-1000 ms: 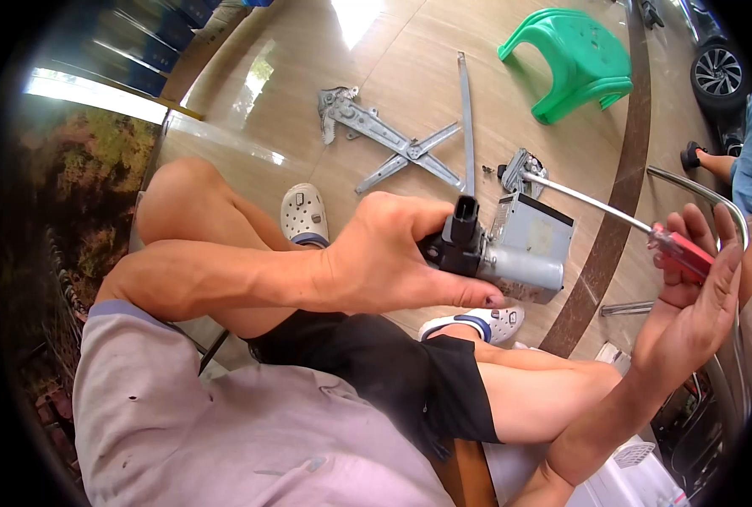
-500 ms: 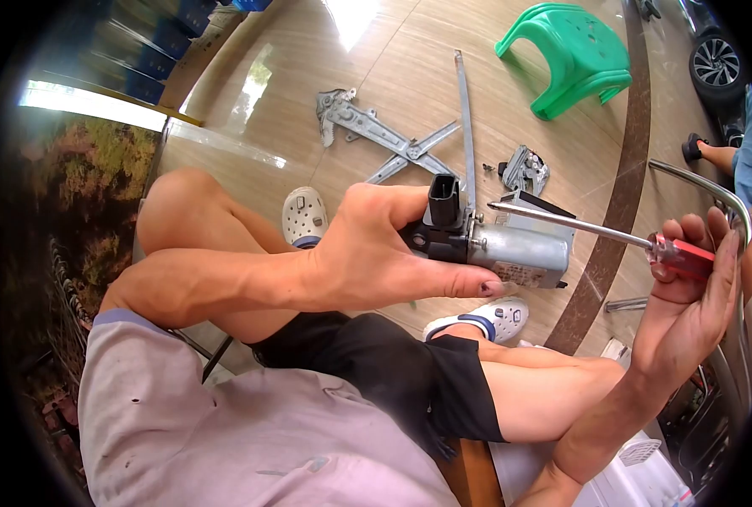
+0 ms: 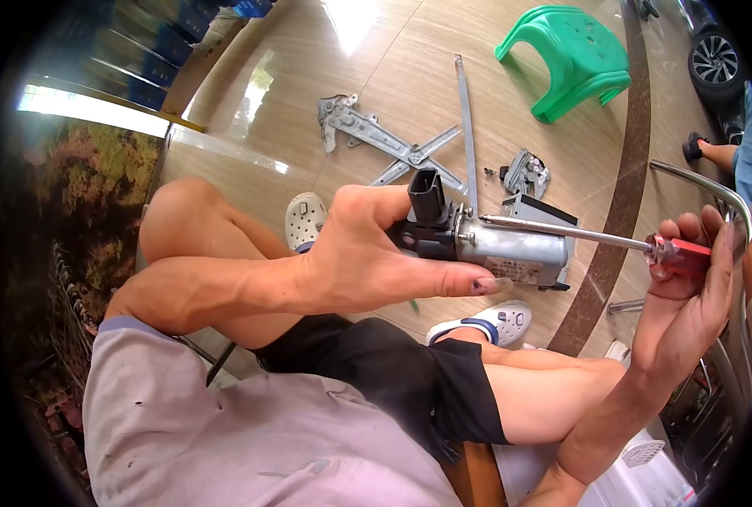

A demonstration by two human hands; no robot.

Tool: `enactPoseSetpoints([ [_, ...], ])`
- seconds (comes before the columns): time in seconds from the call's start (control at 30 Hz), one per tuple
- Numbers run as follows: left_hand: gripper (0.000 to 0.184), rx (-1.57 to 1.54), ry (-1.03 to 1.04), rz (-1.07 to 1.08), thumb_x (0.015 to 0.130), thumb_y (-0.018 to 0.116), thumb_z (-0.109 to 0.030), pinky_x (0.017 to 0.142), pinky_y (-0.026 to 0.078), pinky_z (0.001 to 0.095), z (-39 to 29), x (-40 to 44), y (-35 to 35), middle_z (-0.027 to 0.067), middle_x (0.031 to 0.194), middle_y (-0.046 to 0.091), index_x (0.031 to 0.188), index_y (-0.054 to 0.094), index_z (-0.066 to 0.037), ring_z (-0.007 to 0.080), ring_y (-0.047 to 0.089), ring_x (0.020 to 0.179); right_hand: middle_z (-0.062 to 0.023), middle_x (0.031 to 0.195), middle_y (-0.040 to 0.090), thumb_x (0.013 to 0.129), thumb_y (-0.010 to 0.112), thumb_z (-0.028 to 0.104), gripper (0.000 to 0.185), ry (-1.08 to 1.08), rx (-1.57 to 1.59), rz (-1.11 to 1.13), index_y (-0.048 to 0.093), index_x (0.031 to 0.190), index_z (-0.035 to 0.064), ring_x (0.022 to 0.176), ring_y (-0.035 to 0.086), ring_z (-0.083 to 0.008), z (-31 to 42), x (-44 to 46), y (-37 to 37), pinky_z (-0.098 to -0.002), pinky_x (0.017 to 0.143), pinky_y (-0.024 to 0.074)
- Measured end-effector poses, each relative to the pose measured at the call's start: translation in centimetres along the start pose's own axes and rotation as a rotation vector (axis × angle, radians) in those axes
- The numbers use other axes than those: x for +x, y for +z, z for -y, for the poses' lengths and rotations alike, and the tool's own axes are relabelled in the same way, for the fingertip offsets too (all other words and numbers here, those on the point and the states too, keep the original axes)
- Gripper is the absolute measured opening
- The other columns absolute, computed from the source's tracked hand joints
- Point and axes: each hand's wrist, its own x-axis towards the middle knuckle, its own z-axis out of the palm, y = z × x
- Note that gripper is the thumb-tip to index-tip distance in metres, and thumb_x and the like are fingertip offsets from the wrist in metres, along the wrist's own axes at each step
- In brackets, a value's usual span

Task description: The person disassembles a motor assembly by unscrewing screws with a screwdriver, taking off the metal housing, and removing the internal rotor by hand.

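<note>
My left hand is wrapped round a small electric motor with a silver metal can and a black plastic end. A black connector socket sticks up from that end, and two small screws show where the black part meets the can. My right hand grips the red and clear handle of a screwdriver. Its shaft points left across the top of the motor, with the tip close to the upper screw. Whether the tip touches the motor, I cannot tell.
On the tiled floor lie a scissor-type metal window regulator and a small metal mechanism. A green plastic stool stands beyond. At the right are a curved metal tube, another person's leg and a car wheel.
The motor's connector end has shifted slightly left and up in my left hand. The screwdriver tip has moved a little left and down, nearer the upper screw.
</note>
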Motion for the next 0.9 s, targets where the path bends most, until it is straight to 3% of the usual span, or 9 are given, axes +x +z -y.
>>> enactPoseSetpoints([
  [0.33, 0.039, 0.100, 0.110, -0.031, 0.071, 0.095, -0.025, 0.054, 0.045, 0.0225, 0.4, 0.2, -0.4, 0.0011, 0.072, 0.067, 0.093, 0.075, 0.000, 0.0031, 0.054, 0.065, -0.0116, 0.109, 0.069, 0.109, 0.047, 0.027, 0.033, 0.013, 0.001, -0.026, 0.059, 0.126, 0.0020, 0.097, 0.068, -0.0173, -0.3, -0.2, 0.3, -0.0268, 0.072, 0.0488],
  [0.47, 0.038, 0.114, 0.131, -0.040, 0.070, 0.096, -0.025, 0.054, 0.044, 0.0233, 0.5, 0.2, -0.5, 0.0015, 0.070, 0.066, 0.089, 0.074, 0.000, 0.0040, 0.053, 0.063, -0.0139, 0.101, 0.071, 0.108, 0.049, 0.030, 0.034, -0.036, -0.010, -0.054, 0.060, 0.121, 0.0009, 0.089, 0.073, -0.0229, -0.4, -0.4, 1.2, -0.0320, 0.069, 0.0557],
  [0.57, 0.037, 0.110, 0.132, -0.038, 0.070, 0.096, -0.024, 0.053, 0.043, 0.0237, 0.8, 0.2, -0.4, 0.0016, 0.070, 0.065, 0.088, 0.074, 0.000, 0.0043, 0.053, 0.063, -0.0136, 0.100, 0.071, 0.108, 0.050, 0.030, 0.033, -0.038, 0.024, 0.010, 0.061, 0.120, 0.0009, 0.088, 0.072, -0.0233, -0.2, -0.5, 1.1, -0.0330, 0.070, 0.0564],
  [0.9, 0.037, 0.159, 0.177, -0.027, 0.070, 0.096, -0.023, 0.054, 0.045, 0.0228, 0.5, 0.5, -0.4, 0.0027, 0.071, 0.067, 0.090, 0.075, 0.000, 0.0036, 0.054, 0.064, -0.0143, 0.100, 0.070, 0.107, 0.051, 0.029, 0.033, -0.059, -0.016, -0.102, 0.062, 0.119, 0.0000, 0.088, 0.072, -0.0247, -0.3, -0.8, 1.1, -0.0344, 0.074, 0.0585],
])
